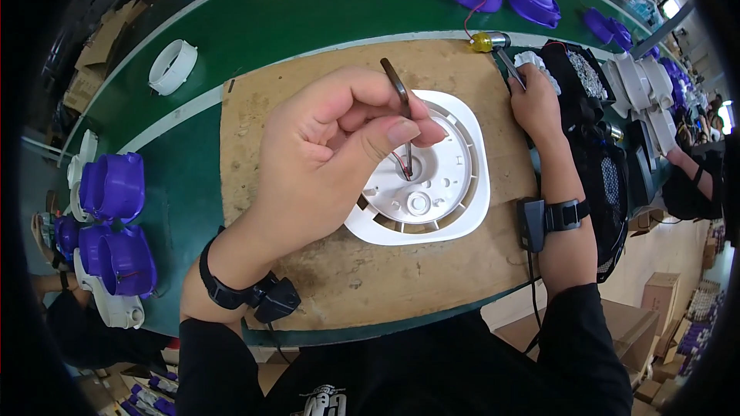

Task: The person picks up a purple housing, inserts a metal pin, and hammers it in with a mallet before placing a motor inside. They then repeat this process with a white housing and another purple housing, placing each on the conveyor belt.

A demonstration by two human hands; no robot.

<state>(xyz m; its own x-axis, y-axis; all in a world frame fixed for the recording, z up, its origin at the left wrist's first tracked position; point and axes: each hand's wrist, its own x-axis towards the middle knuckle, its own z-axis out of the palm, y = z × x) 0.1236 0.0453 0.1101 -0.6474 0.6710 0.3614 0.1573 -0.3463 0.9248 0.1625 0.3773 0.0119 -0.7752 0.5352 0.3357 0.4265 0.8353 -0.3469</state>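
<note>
Right of centre on the cardboard sheet [308,277]: bent rod [395,81] down at the white cover's [465,219] middle.
Watching remotely, I see the left hand [324,154] pinching the rod between thumb and fingers, lower end by a short red wire [400,161]; right hand [537,104], beside the sheet's top right corner, grasps a grey bar [509,67]. Cover's laid flat, done; I'd judge the rod work under way, unfinished; what's left after, can't tell.
</note>
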